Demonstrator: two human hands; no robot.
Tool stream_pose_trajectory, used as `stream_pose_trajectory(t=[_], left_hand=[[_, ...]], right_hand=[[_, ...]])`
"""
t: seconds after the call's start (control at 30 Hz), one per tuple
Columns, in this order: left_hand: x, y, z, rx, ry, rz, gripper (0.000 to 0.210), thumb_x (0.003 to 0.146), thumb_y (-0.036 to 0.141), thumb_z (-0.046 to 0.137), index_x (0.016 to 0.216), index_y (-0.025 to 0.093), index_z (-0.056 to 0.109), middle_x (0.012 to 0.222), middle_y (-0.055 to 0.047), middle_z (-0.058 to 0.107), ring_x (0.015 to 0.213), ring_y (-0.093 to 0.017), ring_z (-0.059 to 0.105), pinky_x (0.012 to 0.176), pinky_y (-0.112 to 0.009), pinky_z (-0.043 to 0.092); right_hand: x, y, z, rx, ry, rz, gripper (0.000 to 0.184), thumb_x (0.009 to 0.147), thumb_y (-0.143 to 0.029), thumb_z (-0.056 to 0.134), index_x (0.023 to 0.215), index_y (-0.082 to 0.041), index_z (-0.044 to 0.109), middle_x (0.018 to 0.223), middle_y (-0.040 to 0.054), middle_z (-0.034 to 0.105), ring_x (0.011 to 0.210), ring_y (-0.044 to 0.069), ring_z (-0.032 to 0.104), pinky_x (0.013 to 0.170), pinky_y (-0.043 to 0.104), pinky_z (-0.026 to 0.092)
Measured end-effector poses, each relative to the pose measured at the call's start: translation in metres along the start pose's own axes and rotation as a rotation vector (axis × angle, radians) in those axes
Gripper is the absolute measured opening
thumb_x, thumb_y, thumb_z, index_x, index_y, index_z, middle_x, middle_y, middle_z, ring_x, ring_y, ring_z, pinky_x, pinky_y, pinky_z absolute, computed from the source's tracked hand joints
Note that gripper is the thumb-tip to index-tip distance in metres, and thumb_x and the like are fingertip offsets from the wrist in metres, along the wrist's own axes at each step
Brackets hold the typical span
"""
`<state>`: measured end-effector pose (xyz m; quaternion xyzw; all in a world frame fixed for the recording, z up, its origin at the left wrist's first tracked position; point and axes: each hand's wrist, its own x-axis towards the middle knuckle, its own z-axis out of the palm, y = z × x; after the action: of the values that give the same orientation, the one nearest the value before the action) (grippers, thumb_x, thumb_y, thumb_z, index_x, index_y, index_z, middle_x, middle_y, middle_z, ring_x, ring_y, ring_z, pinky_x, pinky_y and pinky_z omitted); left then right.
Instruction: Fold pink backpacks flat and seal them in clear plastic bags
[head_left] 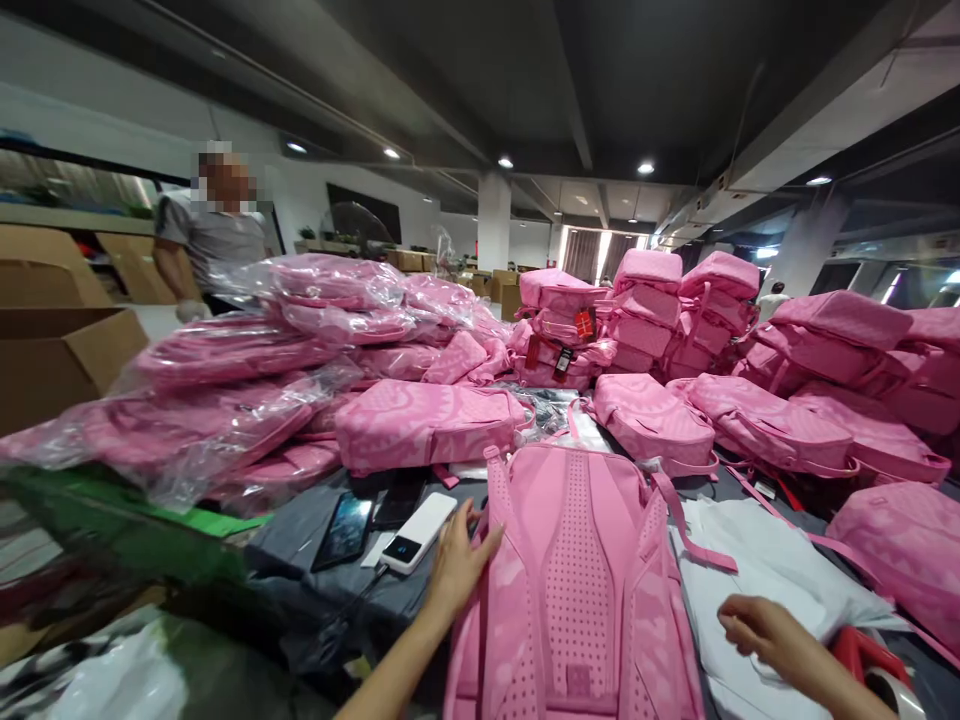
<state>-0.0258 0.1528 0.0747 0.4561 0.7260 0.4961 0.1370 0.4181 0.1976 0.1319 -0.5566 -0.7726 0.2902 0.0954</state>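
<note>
While the pink backpack (pixel 577 570) lies straps up at the near centre, the left hand (pixel 457 562) rests at its left edge, fingers apart. To the right, the right hand (pixel 766 632) hangs over white sheets (pixel 765 550), fingers curled; I cannot tell whether they grip anything.

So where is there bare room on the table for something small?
Dark cloth shows bare left of the phone, and on the near side of the white power bank, beside the left hand. Beyond the front backpack, pink bags crowd together.
</note>
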Motion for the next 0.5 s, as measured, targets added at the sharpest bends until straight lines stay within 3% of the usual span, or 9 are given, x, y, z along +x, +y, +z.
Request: stream_pose_trajectory(t=[0.1, 0.2, 0.33, 0.43, 0.5], left_hand=[[0.06, 0.047, 0.009, 0.127, -0.024, -0.158, 0.069, 0.079, 0.059, 0.068, 0.13, 0.014, 0.058, 0.123, -0.021, 0.071, 0.119, -0.036, 0.065, 0.097, -0.044, 0.05], [0.112, 0.073, 0.01, 0.166, 0.028, -0.235, 0.054, 0.074, 0.057, 0.077, 0.108, 0.015, 0.067, 0.115, -0.024, 0.073, 0.121, -0.042, 0.063, 0.091, -0.044, 0.049], [0.144, 0.067, -0.012, 0.147, 0.057, -0.276, 0.031, 0.071, 0.037, 0.086, 0.084, 0.016, 0.068, 0.107, -0.019, 0.074, 0.12, -0.039, 0.064, 0.088, -0.038, 0.05], [0.141, 0.052, -0.023, 0.091, 0.03, -0.33, 0.022, 0.087, 0.034, 0.076, 0.091, 0.014, 0.068, 0.098, -0.009, 0.073, 0.097, -0.024, 0.07, 0.081, -0.036, 0.055], [0.135, 0.042, -0.02, 0.049, 0.029, -0.368, 0.025, 0.097, 0.038, 0.066, 0.102, 0.014, 0.067, 0.096, -0.005, 0.071, 0.083, -0.017, 0.069, 0.075, -0.034, 0.058]], right_hand=[[0.014, -0.047, -0.018, -0.181, -0.006, -0.217, 0.029, 0.086, -0.043, 0.049, 0.087, -0.021, 0.069, 0.077, 0.0062, 0.072, 0.07, 0.02, 0.064, 0.063, 0.029, 0.043], [0.021, -0.106, 0.005, -0.283, -0.122, -0.422, 0.019, 0.087, -0.025, 0.052, 0.09, -0.022, 0.07, 0.082, 0.0047, 0.074, 0.074, 0.019, 0.067, 0.066, 0.026, 0.042], [0.05, -0.146, 0.047, -0.352, -0.056, -0.673, 0.015, 0.09, -0.02, 0.056, 0.091, -0.02, 0.071, 0.09, 0.0068, 0.074, 0.083, 0.021, 0.07, 0.073, 0.027, 0.046], [0.103, -0.169, 0.065, -0.187, 0.025, -0.748, 0.024, 0.094, -0.018, 0.055, 0.111, -0.02, 0.071, 0.108, 0.0105, 0.074, 0.099, 0.023, 0.07, 0.086, 0.032, 0.051], [0.143, -0.197, 0.078, -0.12, 0.064, -0.769, 0.033, 0.095, -0.016, 0.055, 0.125, -0.021, 0.066, 0.121, 0.0108, 0.071, 0.11, 0.022, 0.068, 0.093, 0.032, 0.05]])
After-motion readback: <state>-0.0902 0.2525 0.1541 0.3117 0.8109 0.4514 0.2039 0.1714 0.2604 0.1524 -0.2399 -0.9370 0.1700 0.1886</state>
